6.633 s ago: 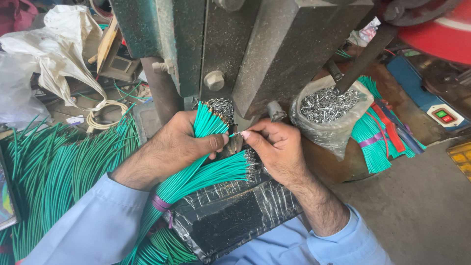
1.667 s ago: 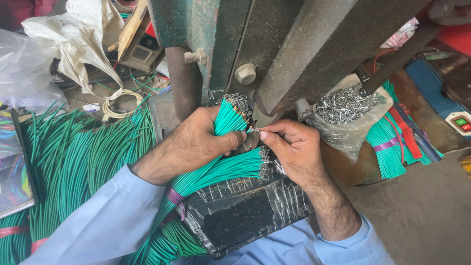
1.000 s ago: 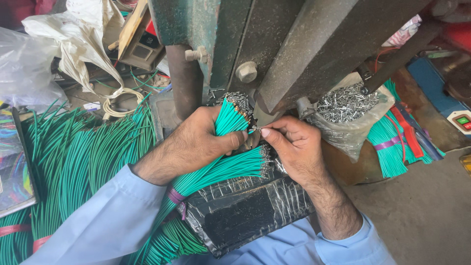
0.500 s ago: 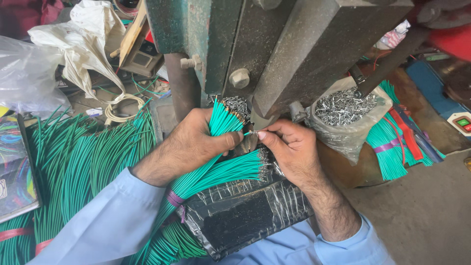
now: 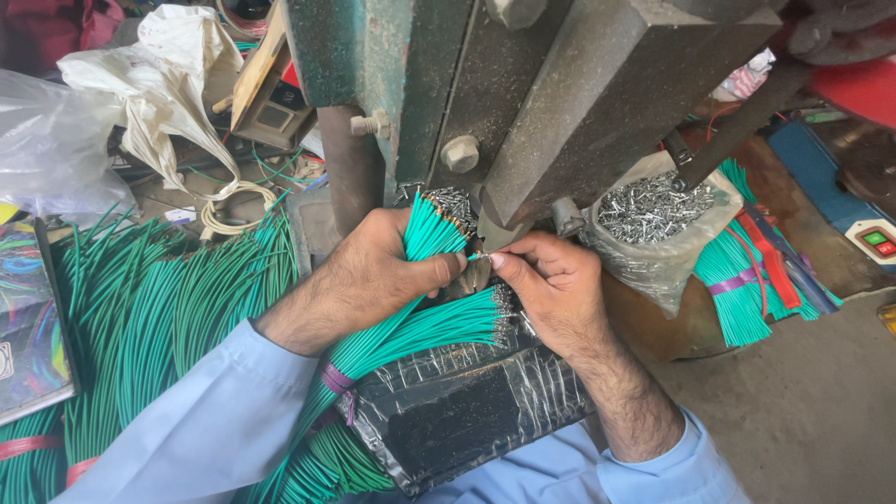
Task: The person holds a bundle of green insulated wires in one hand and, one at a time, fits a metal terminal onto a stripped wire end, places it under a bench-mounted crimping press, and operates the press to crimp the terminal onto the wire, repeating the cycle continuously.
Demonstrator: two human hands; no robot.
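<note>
Green wires [image 5: 425,229] fanned up in the left hand [image 5: 373,271], fist clamped round the bundle just under the grey machine [image 5: 560,103]. Right hand [image 5: 551,280] pinched shut on a single wire end [image 5: 478,256], thumb and forefinger together, possibly at the press point. Bag of metal terminals [image 5: 653,210] just beside, more green wire [image 5: 149,317] heaped left.

Small wire-assembly workshop: heavy green-painted metal press [image 5: 523,103], bundles of cut green wires [image 5: 159,317] all over the bench, plastic bag of metal terminals [image 5: 653,210], control box w/ push buttons [image 5: 877,245].
</note>
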